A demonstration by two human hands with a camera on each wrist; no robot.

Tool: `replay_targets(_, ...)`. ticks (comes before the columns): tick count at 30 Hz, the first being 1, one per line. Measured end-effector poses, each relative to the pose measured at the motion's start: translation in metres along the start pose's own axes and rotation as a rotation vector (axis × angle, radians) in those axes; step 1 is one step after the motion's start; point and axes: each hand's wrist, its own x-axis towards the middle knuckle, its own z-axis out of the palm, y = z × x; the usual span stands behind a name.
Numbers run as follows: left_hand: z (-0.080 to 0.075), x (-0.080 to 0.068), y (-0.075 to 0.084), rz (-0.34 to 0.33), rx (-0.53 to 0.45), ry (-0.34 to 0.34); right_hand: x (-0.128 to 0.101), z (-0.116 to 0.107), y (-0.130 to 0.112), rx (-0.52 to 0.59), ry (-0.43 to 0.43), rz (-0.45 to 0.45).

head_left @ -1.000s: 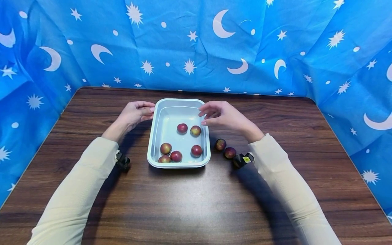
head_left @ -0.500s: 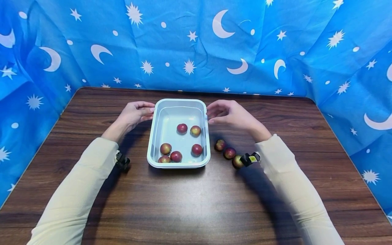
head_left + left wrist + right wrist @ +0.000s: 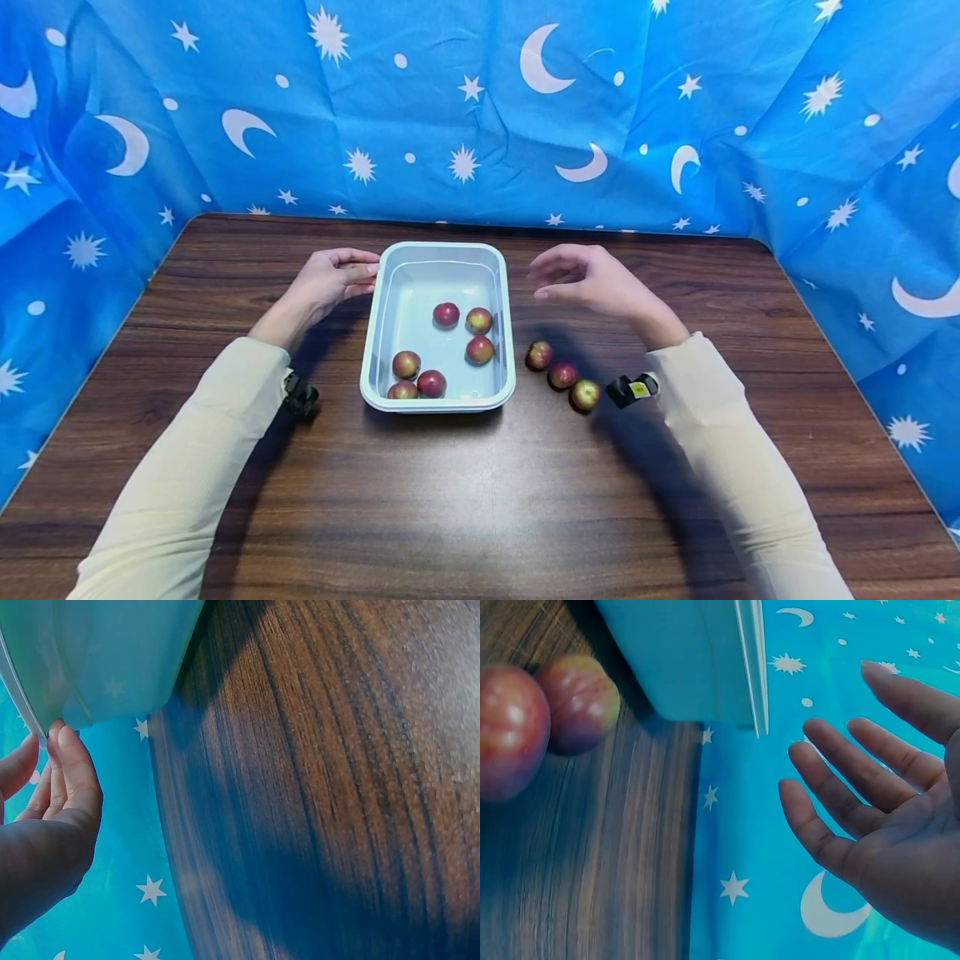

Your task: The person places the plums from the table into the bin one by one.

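Since the earlier frames the right hand (image 3: 592,279) has drawn back from the tray (image 3: 382,333) rim to hover empty, fingers loosely spread, and one fruit has rolled toward the tray's middle. Table (image 3: 480,500): dark wood, backed by a star-printed blue cloth (image 3: 480,108). Tray: pale, rectangular, holding five fruits (image 3: 480,350). Left hand (image 3: 330,279): open, fingertips (image 3: 64,742) resting against the tray's left rim. Three more fruits (image 3: 563,375) lie in a row just right of the tray. Judged step: between placements; next, the free hand must reach down for a loose fruit.
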Motion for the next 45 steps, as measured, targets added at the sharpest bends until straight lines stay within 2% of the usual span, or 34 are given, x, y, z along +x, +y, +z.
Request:
replay_targets(20,0.000,-0.001,0.000,0.002,0.002,-0.003,-0.022,-0.007,0.028,0.012,0.041,0.100)
replay_targets(30,0.000,0.000,0.000,-0.003,-0.014,0.000,-0.038,-0.007,0.044,0.061,0.027,0.151)
replay_targets(35,0.000,0.000,0.000,-0.007,-0.021,0.000,-0.047,-0.005,0.053,0.044,0.025,0.180)
replay_targets(45,0.000,0.000,0.001,-0.007,-0.018,-0.005,-0.061,-0.001,0.065,0.048,0.037,0.185)
